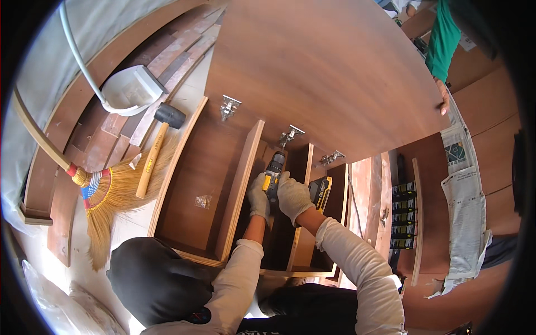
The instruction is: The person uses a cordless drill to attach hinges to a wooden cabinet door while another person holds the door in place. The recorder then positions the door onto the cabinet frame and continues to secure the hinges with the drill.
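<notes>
My gloved left hand (258,198) is closed around one side of a black and yellow cordless drill (273,172). On its other side my gloved right hand (294,199) grips the same tool. The bit points away from me and meets the middle metal hinge (291,134), at the lower edge of a large brown wooden door panel (329,72). Two more hinges, one to the left (228,106) and one to the right (333,158), sit along that edge. Below lies an open wooden cabinet (187,184) split by upright dividers.
Another person's hand (443,96), below a green sleeve, holds the panel's right edge. Left of the cabinet lie a rubber mallet (151,162), a straw broom (111,192) and a dustpan (134,89). A yellow and black tool (322,192) rests in the right compartment; a small plastic packet (204,201) in the left.
</notes>
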`<state>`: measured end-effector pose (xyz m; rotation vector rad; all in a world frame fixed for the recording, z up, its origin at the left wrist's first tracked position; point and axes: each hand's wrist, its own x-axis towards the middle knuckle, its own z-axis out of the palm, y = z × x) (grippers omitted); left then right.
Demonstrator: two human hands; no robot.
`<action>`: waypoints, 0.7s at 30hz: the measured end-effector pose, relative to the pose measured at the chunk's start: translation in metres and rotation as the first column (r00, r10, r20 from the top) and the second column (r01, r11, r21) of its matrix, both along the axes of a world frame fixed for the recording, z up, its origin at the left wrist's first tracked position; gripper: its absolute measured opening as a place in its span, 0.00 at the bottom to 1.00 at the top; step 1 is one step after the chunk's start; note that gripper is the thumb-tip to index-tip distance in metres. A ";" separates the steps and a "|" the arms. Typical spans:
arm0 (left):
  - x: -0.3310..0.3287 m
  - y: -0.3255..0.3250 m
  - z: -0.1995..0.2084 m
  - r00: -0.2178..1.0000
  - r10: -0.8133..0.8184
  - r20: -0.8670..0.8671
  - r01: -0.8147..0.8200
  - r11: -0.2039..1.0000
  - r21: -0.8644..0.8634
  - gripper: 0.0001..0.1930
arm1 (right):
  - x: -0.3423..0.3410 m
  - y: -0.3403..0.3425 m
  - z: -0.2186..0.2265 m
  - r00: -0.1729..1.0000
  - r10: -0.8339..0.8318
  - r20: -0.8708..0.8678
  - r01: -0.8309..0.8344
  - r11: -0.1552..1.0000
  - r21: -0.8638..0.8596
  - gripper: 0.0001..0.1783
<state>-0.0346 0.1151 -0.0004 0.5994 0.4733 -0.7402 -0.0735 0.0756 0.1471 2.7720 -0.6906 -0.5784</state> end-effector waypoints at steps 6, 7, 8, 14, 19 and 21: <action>-0.020 -0.018 -0.016 0.991 0.101 -0.089 -0.108 0.991 -0.081 0.14 | -0.011 -0.019 -0.013 0.999 0.034 0.009 -0.034 0.999 0.009 0.29; -0.019 -0.018 -0.019 0.989 0.108 -0.097 -0.116 0.990 -0.083 0.15 | -0.011 -0.020 -0.013 0.998 0.052 0.034 -0.052 0.998 0.020 0.28; -0.020 -0.018 -0.019 0.988 0.108 -0.109 -0.118 0.990 -0.083 0.15 | -0.013 -0.021 -0.011 0.997 0.062 0.055 -0.064 0.997 0.031 0.28; -0.012 -0.011 -0.023 0.980 0.089 -0.177 -0.130 0.963 -0.234 0.19 | 0.001 -0.021 -0.014 0.980 0.193 0.042 -0.194 0.981 0.017 0.23; 0.003 -0.003 0.026 0.989 0.002 -0.145 -0.034 0.976 -0.217 0.23 | 0.007 -0.029 -0.016 0.990 0.135 0.029 -0.136 0.990 0.035 0.25; -0.001 0.000 0.040 0.992 -0.002 -0.130 -0.023 0.981 -0.193 0.23 | 0.001 -0.029 -0.022 0.994 0.103 0.031 -0.104 0.994 0.022 0.26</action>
